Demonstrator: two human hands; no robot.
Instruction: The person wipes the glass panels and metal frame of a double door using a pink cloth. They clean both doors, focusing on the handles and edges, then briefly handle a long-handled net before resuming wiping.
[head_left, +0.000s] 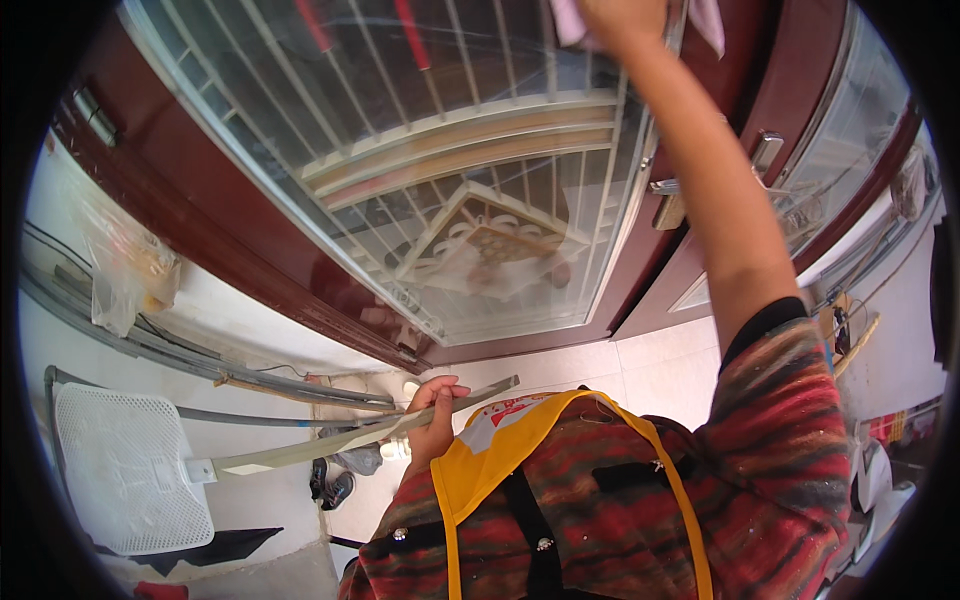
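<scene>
My right hand (626, 19) is raised to the top of the glass door panel (450, 247), on a pale pink cloth (707, 26) that shows on both sides of it; the fingers are partly cut off by the frame's top. Near my waist my left hand (435, 416) is closed around the flat, pale green handle of a white plastic fly swatter (127, 465). The swatter's perforated head points to the left. Behind the glass are pale metal bars. The door has a dark red frame (247, 262) and a metal lever handle (667, 202) beneath my right forearm.
At the left, a clear plastic bag (124, 262) hangs by grey pipes (225, 371) along the white wall. Dark shoes (330, 487) stand on the tiled floor below my left hand. To the right is a second door leaf (780, 142) with a glass pane.
</scene>
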